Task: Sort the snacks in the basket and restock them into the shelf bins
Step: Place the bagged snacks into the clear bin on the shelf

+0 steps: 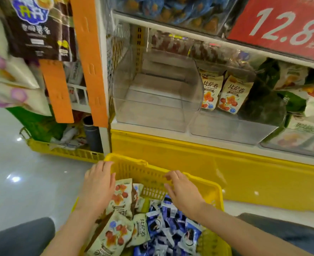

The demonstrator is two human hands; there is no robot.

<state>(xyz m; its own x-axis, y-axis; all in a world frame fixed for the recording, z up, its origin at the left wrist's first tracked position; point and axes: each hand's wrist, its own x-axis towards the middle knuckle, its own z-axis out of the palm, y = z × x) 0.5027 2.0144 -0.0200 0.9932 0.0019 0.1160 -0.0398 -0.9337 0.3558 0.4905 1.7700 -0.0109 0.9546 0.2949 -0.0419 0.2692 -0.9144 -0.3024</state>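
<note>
Left hand (99, 183): fingers straight, resting on the 11 o'clock corner of the yellow slatted plastic basket (145, 172) | Right hand (182, 191): fingers relaxed, touching the far wall, holding nothing | In basket: cream snack packs with red print (119, 198) at 9 o'clock, small blue-and-white wrapped packs (171, 218) at 3 o'clock | Clear plastic shelf bin (152, 115) at 12 o'clock | Two upright cream packs (226, 93) in the neighbouring bin at 1 o'clock

We read "12.8" in large white digits on the red price sign (279, 26) at the upper right. The cream packets (231, 93) in the clear shelf bin (226, 126) carry "比萨卷". The same characters show on a basket packet (140, 230) in the yellow basket (134, 169). The dark bag (38, 34) has print too blurred for us to read.
</note>
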